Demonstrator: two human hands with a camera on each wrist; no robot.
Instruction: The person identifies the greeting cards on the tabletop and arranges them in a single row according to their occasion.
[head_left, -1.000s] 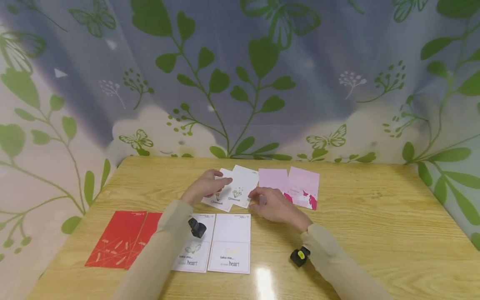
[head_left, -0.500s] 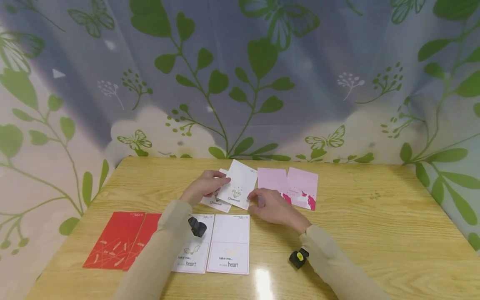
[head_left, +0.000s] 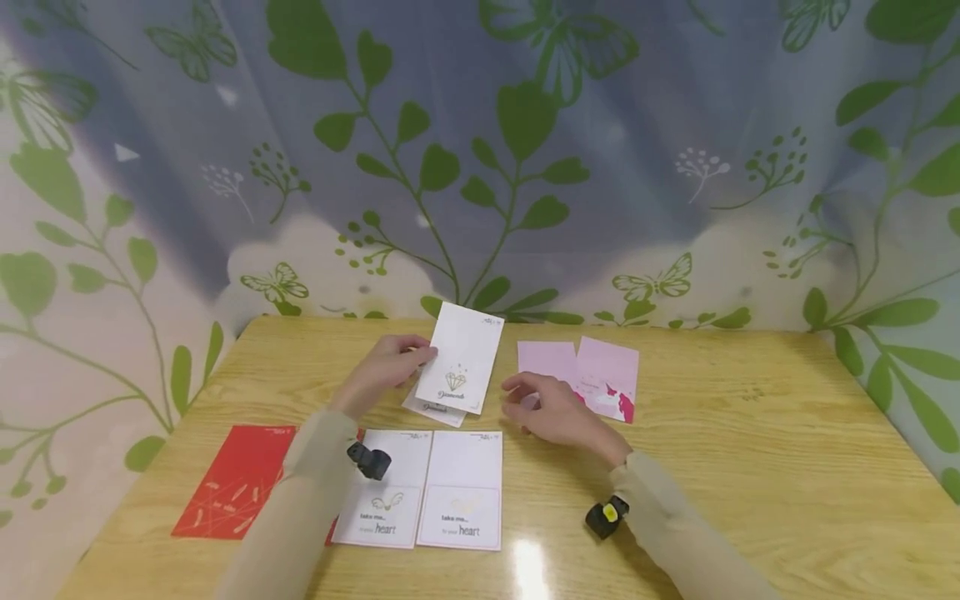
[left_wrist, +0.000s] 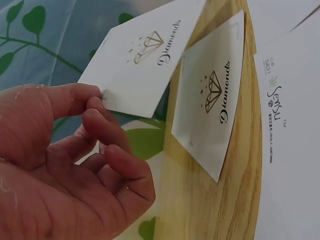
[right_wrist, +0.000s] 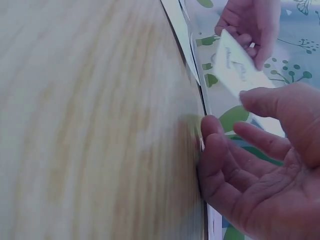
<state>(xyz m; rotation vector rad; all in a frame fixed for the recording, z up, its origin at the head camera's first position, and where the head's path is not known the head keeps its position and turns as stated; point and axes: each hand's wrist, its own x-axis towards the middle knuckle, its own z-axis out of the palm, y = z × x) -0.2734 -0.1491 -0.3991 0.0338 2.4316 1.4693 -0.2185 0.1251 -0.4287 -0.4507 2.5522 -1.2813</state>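
Observation:
My left hand pinches the left edge of a white "Diamonds" card between thumb and index finger. The card is lifted and tilted, with a gold diamond printed near its lower end. Beneath it a matching "Diamonds" card lies on the table, partly covered in the head view; the left wrist view shows more of that lower card. Just right of the raised card is my right hand, low over the table. Its fingers are loosely bent, thumb and index apart, with nothing between them.
Two pink cards with magenta figures lie behind my right hand. Two white "take me... heart" cards sit nearer the front. Left of them are red cards, partly under my left sleeve. A leaf-patterned curtain hangs behind the wooden table.
My left hand has taken the upper Diamonds card by its edge, raised it off the other and drawn it left. My right hand has parted from that card's lower right corner.

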